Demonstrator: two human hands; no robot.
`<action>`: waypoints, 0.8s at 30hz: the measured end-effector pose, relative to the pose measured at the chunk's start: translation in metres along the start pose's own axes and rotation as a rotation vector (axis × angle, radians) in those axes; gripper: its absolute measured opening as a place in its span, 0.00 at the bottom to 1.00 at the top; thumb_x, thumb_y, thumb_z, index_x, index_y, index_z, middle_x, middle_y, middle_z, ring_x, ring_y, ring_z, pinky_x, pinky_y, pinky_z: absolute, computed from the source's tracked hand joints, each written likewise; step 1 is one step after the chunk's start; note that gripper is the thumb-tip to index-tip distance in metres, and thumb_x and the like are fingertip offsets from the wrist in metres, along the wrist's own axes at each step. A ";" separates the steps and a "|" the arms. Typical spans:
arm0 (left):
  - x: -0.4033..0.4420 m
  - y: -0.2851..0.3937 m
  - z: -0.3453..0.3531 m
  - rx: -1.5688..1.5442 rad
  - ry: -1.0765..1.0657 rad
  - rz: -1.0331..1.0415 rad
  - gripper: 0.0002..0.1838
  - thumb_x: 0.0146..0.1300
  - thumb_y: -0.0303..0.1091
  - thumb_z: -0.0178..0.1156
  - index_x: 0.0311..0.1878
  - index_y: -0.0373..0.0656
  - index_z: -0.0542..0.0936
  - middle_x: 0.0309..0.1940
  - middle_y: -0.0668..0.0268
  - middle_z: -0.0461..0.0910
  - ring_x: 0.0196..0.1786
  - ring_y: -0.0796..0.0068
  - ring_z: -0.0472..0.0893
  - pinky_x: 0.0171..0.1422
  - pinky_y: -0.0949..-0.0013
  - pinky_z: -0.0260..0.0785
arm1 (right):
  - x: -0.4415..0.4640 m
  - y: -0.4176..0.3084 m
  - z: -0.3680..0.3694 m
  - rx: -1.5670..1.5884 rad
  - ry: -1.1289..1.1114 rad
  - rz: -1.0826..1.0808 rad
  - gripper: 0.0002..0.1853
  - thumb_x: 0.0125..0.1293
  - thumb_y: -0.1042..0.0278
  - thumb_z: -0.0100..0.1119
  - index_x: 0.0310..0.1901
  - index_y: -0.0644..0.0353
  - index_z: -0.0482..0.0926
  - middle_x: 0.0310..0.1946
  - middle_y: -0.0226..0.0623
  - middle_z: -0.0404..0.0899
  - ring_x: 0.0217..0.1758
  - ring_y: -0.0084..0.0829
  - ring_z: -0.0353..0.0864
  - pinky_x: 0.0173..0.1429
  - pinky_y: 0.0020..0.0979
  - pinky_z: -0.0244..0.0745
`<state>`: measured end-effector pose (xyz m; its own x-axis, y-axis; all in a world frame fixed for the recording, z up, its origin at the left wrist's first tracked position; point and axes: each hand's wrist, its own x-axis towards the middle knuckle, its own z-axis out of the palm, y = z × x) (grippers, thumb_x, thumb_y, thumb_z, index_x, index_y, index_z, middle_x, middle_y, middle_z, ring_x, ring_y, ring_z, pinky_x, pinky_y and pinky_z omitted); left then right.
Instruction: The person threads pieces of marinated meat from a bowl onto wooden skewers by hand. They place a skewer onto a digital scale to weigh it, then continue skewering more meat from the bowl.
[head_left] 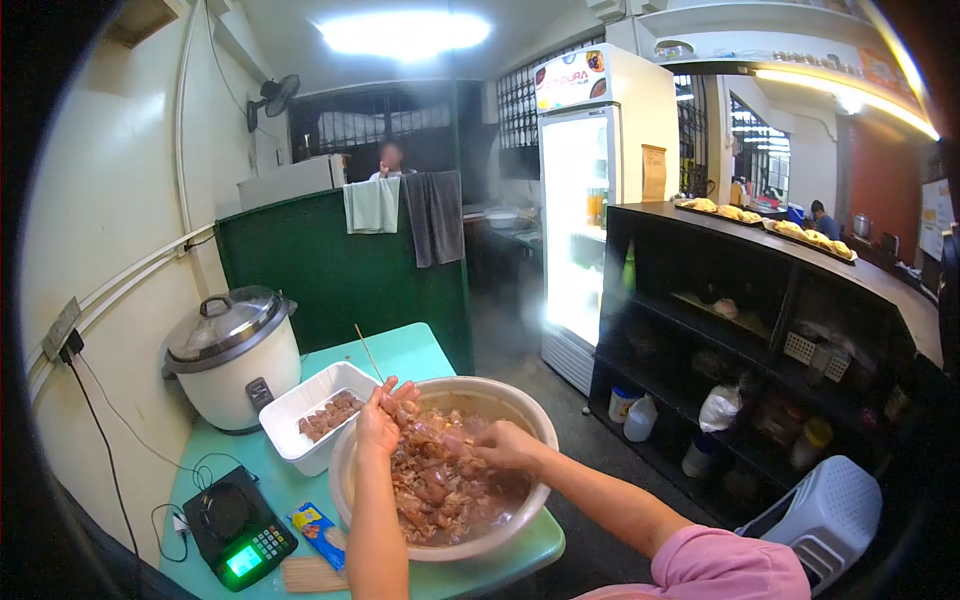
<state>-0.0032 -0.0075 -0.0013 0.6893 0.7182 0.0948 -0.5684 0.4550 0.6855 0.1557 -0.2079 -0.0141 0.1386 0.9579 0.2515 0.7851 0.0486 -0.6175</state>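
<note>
Over a large basin (543,415) of raw marinated meat (430,490), my left hand (380,418) is closed around a thin bamboo skewer (368,350), which slants up and away from my fingers. Meat is bunched close by my left fingertips. My right hand (508,446) reaches in from the right, its fingers closed on a piece of meat at the top of the heap; the fingertips are partly hidden. Beside the basin, a white tray (283,410) holds several skewered-looking pieces of meat (328,416).
A rice cooker (232,350) stands on the green table (400,345) at the back left. In front are a digital scale (240,528), a blue-yellow packet (318,530) and bamboo sticks (313,574). A black shelf (690,330), lit fridge (578,220) and grey stool (835,510) stand right.
</note>
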 end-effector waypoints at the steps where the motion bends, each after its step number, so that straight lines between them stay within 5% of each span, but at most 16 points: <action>1: -0.001 0.000 0.001 -0.002 0.005 -0.003 0.18 0.71 0.43 0.38 0.53 0.43 0.70 0.52 0.51 0.75 0.55 0.53 0.75 0.50 0.52 0.72 | 0.000 -0.001 -0.001 -0.002 0.016 -0.014 0.11 0.54 0.63 0.58 0.31 0.63 0.82 0.24 0.49 0.79 0.27 0.41 0.79 0.37 0.38 0.72; 24: -0.003 -0.002 0.006 0.027 0.053 -0.025 0.19 0.71 0.44 0.40 0.59 0.47 0.66 0.48 0.52 0.78 0.53 0.57 0.76 0.50 0.51 0.71 | 0.003 0.008 0.001 -0.012 -0.048 -0.052 0.10 0.54 0.67 0.59 0.37 0.61 0.83 0.30 0.49 0.81 0.34 0.43 0.81 0.42 0.37 0.74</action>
<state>-0.0013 -0.0138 0.0019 0.6776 0.7343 0.0396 -0.5388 0.4591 0.7064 0.1623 -0.2049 -0.0191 0.0686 0.9666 0.2470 0.7976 0.0956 -0.5956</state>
